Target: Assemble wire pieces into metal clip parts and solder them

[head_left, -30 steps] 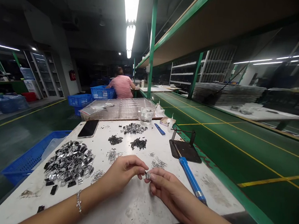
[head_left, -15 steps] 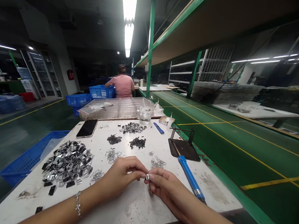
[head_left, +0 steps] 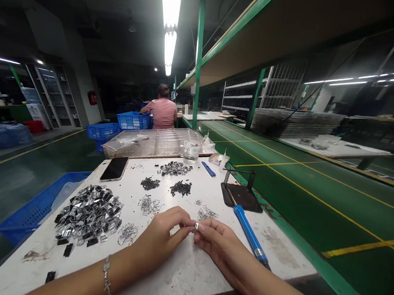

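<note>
A small shiny metal part (head_left: 196,226) is pinched between the fingertips of both hands, above the near middle of the white table (head_left: 180,273). My left hand (head_left: 168,231) grips its left side with thumb and forefinger. From the right, my right hand (head_left: 219,240) holds it between thumb and fingers. The fingers cover most of the part, so its full shape is hidden. Just beyond the hands lie loose wire pieces (head_left: 207,213) and another heap of bent wire pieces (head_left: 149,204). Left of my left hand is a smaller wire heap (head_left: 128,234).
A large pile of black and silver parts (head_left: 89,214) covers the table's left side. Farther back are small black pieces (head_left: 180,188), a phone (head_left: 114,168) and a water cup (head_left: 191,152). A blue-handled soldering iron (head_left: 250,231) rests on its stand at right. A person (head_left: 164,111) sits ahead.
Both hands and the small metal part have shifted slightly up and to the right. My left thumb looks straighter along the part. The table piles stay as they were.
</note>
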A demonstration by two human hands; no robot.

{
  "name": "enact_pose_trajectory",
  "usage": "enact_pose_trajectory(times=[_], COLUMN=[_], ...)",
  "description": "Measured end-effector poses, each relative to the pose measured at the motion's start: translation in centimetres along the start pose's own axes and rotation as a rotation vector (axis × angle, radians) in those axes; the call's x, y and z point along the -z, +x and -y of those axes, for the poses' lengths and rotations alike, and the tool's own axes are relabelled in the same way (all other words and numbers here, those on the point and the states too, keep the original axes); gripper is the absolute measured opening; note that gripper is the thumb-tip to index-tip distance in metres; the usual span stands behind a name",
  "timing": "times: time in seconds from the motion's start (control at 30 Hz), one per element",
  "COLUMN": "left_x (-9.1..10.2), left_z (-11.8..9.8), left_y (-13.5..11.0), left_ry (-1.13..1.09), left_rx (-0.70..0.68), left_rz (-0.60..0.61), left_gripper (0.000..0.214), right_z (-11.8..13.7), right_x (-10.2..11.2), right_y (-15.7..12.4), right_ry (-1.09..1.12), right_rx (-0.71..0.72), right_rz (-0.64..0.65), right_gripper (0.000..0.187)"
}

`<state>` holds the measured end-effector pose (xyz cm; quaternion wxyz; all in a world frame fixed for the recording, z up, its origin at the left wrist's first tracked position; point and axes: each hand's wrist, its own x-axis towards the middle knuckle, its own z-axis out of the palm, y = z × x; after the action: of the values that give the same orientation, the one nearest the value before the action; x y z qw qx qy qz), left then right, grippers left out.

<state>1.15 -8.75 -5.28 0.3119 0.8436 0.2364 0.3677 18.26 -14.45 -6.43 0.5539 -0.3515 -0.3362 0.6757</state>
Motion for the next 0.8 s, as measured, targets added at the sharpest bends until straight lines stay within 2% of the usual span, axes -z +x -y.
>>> enact_pose_trajectory(times=[0.1,0.27,0.43,0.53,0.67,0.8], left_x=[-0.2,-0.4,-0.3,-0.3,-0.4,-0.5], left_z=[0.1,0.0,0.3,0.6,1.0,0.9], left_y=[-0.1,-0.3,-0.2,-0.1,-0.2,-0.3], left_ry=[0.035,0.093,0.13,0.106,0.098,0.024], left_rx=[-0.029,-0.014,0.063,0.072,0.021,0.04], left_rz=[-0.006,0.013,-0.001,0.007,-0.014,-0.071], left_gripper=[0.009,0.009,0.007,0.011,0.011,0.013], right_z=[-0.1,-0.5,-0.1,-0.1,-0.3,-0.3], right_x=[0.0,0.3,0.1,0.0,0.2,0.1], right_y=[-0.1,-0.3,-0.9,-1.1,-1.2,-1.4], right_ry=[-0.064,-0.317,-0.541,-0.579,-0.585,-0.59], right_rx=[0.042,0.141,0.197,0.206,0.213,0.183], right_rz=[-0.023,-0.056,-0.023,0.039,0.054,0.072], right_gripper=[0.016,0.019,0.023,0.024,0.028,0.041])
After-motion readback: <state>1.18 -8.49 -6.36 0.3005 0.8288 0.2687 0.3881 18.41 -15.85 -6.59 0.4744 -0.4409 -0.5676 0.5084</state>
